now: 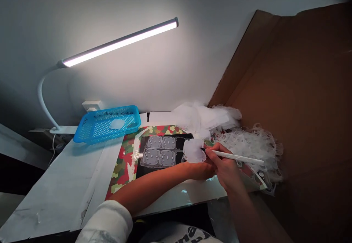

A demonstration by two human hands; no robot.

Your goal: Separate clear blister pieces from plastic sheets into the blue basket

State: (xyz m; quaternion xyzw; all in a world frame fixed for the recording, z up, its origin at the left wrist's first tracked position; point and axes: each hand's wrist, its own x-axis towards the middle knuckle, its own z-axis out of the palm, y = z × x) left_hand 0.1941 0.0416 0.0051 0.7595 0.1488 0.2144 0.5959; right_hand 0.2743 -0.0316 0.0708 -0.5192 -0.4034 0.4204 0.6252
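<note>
My right hand (225,164) is closed round a slim white pen-shaped tool (239,156) with a dark tip. That tip meets the right edge of a thin, translucent white piece (194,150) with a wavy outline. Just below the piece, my left hand (204,170) is curled with its back toward me; what its fingers hold is hidden. Left of the piece, a moulded sheet (158,153) of several clear, similarly shaped parts lies on a black panel, within a camouflage-patterned board (122,162).
A blue perforated basket (107,140) holds one white piece (117,124). White sheets (203,116) are heaped at the back, with tangled clear offcuts (253,144) on the right. A lit lamp (121,43) hangs above; a brown cardboard panel (297,89) stands at the right.
</note>
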